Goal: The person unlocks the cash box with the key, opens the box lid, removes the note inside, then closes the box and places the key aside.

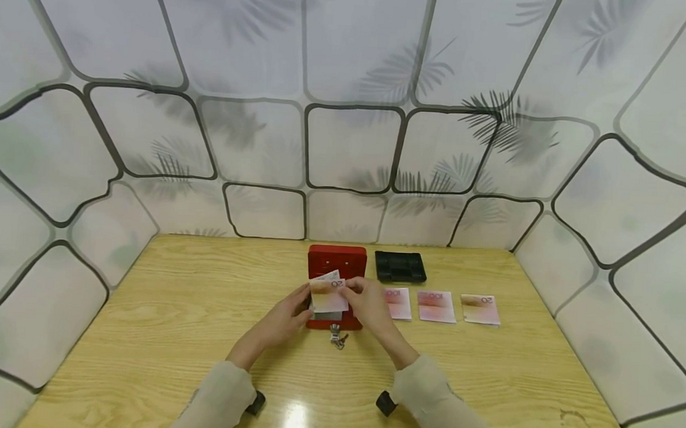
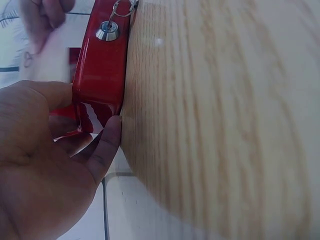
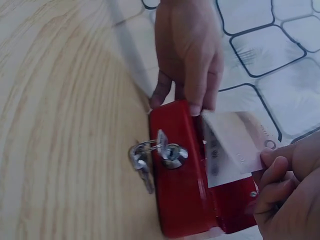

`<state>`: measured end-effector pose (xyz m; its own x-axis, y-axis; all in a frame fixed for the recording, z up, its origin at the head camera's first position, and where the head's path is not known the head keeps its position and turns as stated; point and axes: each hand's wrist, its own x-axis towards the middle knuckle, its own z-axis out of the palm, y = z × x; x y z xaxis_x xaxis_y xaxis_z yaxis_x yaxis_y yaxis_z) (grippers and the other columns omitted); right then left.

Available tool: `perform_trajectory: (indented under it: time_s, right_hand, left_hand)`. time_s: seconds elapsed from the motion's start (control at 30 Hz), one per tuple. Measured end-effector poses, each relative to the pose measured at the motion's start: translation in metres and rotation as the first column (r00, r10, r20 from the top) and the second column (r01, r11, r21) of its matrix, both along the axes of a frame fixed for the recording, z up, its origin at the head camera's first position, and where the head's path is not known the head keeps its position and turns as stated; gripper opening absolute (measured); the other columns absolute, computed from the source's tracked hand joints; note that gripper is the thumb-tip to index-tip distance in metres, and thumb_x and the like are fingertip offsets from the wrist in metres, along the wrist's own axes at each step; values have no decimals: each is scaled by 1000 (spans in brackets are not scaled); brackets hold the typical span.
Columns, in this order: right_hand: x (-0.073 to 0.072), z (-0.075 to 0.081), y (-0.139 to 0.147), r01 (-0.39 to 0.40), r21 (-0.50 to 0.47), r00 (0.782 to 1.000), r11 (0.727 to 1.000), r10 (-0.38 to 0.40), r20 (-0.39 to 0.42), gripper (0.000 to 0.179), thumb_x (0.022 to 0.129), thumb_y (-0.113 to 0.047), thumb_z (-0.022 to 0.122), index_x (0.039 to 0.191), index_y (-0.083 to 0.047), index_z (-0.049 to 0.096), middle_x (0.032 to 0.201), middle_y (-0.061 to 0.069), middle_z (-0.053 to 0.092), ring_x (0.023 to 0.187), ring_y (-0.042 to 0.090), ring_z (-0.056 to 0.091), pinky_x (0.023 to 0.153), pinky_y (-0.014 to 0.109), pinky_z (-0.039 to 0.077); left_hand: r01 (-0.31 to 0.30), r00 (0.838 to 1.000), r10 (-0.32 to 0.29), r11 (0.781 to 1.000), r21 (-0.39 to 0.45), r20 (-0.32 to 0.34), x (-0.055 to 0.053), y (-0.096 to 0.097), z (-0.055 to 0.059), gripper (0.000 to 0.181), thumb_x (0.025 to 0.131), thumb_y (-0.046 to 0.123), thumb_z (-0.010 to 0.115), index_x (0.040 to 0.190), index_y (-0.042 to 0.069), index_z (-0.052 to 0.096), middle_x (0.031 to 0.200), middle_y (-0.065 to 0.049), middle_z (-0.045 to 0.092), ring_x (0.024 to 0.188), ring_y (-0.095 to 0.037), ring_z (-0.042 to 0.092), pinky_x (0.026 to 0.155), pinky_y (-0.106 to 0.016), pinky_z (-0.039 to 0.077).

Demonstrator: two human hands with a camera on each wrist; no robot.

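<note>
While left grip (image 1: 283,315) clasps red box (image 3: 181,197), right grip (image 1: 369,303) pinches banknote (image 1: 328,296) — by its edge.

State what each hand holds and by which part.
Right hand: a 20 banknote, pinched by its right edge in the head view. Left hand: the red box, gripped at its left end.

two hands (image 1: 283,317) (image 1: 371,306), one box (image 1: 338,257), one tray (image 1: 400,267), four-plus banknotes (image 1: 329,296) (image 1: 398,304) (image 1: 436,307) (image 1: 480,310)

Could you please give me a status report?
Left hand gripping red cash box; right hand pinching 20 banknote at the open box; nothing visibly blocking.
</note>
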<state>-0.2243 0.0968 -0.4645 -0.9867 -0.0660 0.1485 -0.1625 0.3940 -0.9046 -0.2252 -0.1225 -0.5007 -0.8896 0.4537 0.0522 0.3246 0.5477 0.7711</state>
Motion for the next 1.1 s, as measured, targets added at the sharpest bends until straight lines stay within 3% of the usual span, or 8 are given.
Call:
perform_trajectory:
  time_s: [0.27, 0.5, 0.73, 0.87, 1.0, 1.1]
  right_hand:
    - [6, 23, 16, 65, -60, 997, 996, -67, -33, 14, 94, -13, 77, 95, 1, 79, 75, 6, 68, 56, 10, 46, 47, 21, 36]
    - [13, 39, 36, 26, -206, 999, 978, -32, -24, 15, 95, -12, 76, 98, 3, 78, 64, 8, 60, 48, 12, 45, 45, 21, 36]
    - [15, 46, 56, 37, -169, 994, 985, -53, -91, 17, 95, -12, 77, 98, 4, 78, 69, 7, 65, 53, 14, 51, 49, 22, 46]
    - [21, 50, 71, 62, -151, 996, 987, -71, -57, 22, 96, -14, 76, 101, 7, 76, 68, 7, 63, 53, 13, 52, 48, 23, 44]
    - [30, 53, 90, 104, -124, 994, 987, -106, -14, 23, 97, -14, 75, 105, 8, 75, 67, 4, 61, 54, 8, 48, 45, 21, 34]
    - [36, 53, 107, 144, -127, 990, 981, -143, 16, 26, 98, -14, 73, 109, 10, 73, 68, 0, 62, 55, 7, 49, 45, 19, 37]
  left_hand:
    - [7, 1000, -7, 1000, 22, 7, -1, 1, 0, 61, 106, 7, 55, 157, -10, 27, 166, -24, 26, 152, -39, 25, 122, -53, 25]
    - [9, 1000, -9, 999, 34, 8, 0, 2, 1, 60, 106, 5, 55, 157, -11, 27, 165, -25, 26, 152, -40, 26, 122, -53, 24]
    - [2, 1000, -3, 1000, 26, 6, 1, 1, -1, 60, 106, 7, 56, 157, -10, 28, 165, -25, 27, 152, -40, 26, 122, -53, 24]
    - [10, 1000, -11, 1000, 26, 3, 1, 1, -1, 60, 106, 6, 56, 157, -11, 28, 165, -26, 27, 152, -40, 26, 122, -53, 25]
    - [10, 1000, -10, 1000, 26, 1, 1, 1, -2, 61, 106, 6, 56, 157, -11, 28, 165, -26, 27, 152, -40, 26, 122, -53, 25]
    - [5, 1000, -5, 1000, 21, -2, 0, 0, -2, 61, 106, 7, 56, 157, -10, 28, 165, -25, 28, 152, -40, 26, 122, -53, 25]
